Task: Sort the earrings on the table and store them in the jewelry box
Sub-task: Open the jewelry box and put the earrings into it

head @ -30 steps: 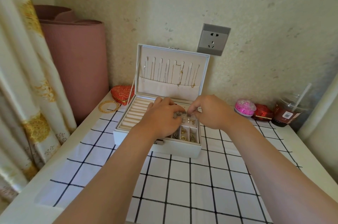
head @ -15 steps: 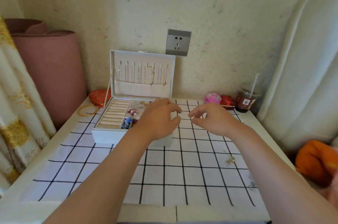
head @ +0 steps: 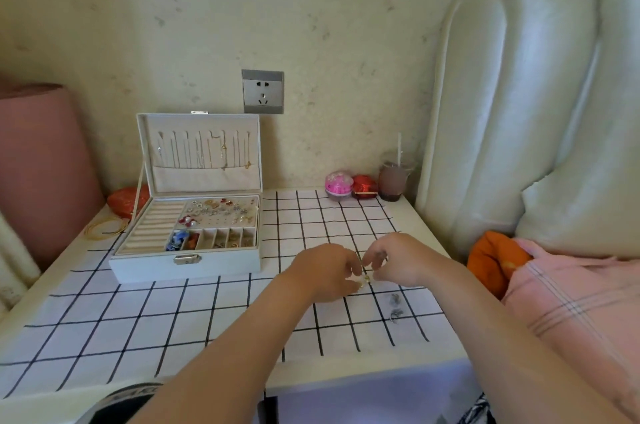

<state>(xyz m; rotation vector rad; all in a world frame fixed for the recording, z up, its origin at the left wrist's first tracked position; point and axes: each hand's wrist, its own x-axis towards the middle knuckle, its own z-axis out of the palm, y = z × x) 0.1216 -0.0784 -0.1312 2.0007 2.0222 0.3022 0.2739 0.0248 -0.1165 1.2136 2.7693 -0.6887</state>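
1. At centre right of the frame the left hand and right hand met, fingers curled narrow, both pinching a small gold earring just above the tabletop, probably to lift it for sorting
2. Two darker earrings lay loose on the tabletop just below and right of the hands, not yet stored
3. The jewelry box stood open at centre left, lid upright for easy reach; studs covered its upper-right panel, its small front compartments held more pieces, and the ring rolls at left looked bare

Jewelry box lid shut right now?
No, the jewelry box has its lid standing upright, leaving the earring compartments exposed.
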